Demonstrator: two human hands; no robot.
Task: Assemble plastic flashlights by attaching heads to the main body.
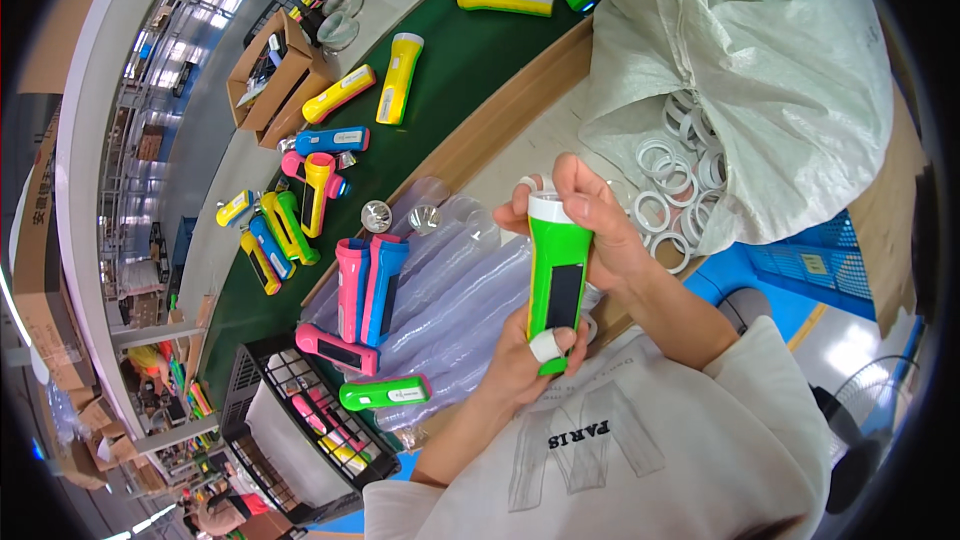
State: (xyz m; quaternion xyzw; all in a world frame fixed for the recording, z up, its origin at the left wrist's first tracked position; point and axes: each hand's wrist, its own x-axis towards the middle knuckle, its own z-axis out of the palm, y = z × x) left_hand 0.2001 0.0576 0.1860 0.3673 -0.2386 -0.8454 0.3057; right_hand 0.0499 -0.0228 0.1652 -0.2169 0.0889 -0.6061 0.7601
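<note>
A green flashlight (562,260) with a white ring on its head and a dark panel on its side stands nearly upright before my chest. My left hand (515,365), its thumb wrapped in white tape, is closed round the lower end. At the head, the fingers and thumb of my right hand (605,225) grip the white ring from above and the right. Beside my right hand, white plastic rings (672,180) spill from a pale woven sack (740,70). Left of my hands, pink and blue flashlights (385,285) and a green one (385,393) lie by clear plastic stacks (455,300).
Several yellow, blue and green flashlights (400,80) lie on the green belt (450,60) beyond a wooden edge. Two silver reflectors (376,216) sit near the clear stacks. A black crate (290,440) stands lower left, a cardboard box (275,80) past the belt, a blue crate (815,265) right.
</note>
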